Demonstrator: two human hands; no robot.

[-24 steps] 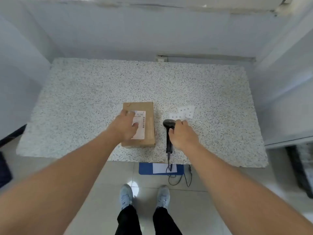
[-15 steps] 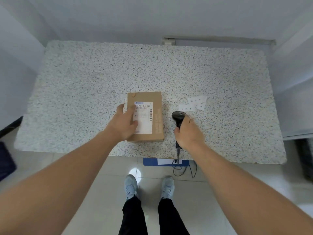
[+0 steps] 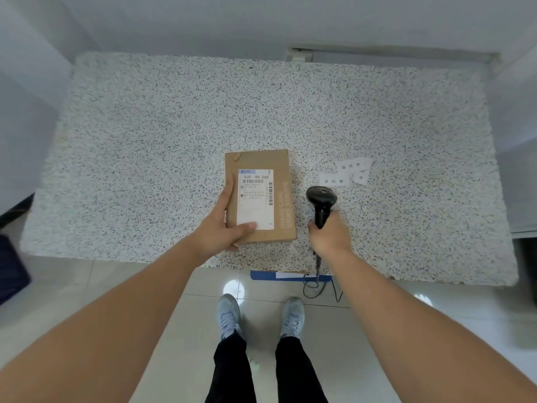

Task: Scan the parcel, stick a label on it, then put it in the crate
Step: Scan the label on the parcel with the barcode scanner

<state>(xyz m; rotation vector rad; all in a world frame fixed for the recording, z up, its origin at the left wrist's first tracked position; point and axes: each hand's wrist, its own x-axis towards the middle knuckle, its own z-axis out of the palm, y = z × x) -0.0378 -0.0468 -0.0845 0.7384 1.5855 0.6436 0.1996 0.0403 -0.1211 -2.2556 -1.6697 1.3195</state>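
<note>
Parcel [image 3: 261, 196]: flat brown cardboard box, white printed slip on top, lying near the front edge of a speckled stone table [image 3: 145, 141]. Left hand [image 3: 223, 228] grips its 7 o'clock corner, thumb on top. Right hand [image 3: 331, 237] is closed around a black scanner [image 3: 321, 202], at 3 o'clock from the parcel. Small paper labels [image 3: 345, 174] lie at 1 o'clock.

Speckled stone table [image 3: 145, 135]: brown cardboard parcel [image 3: 280, 228] lying flat near the front edge, label side up, three small white labels [image 3: 345, 173] lying loose just to its right, further back.
</note>
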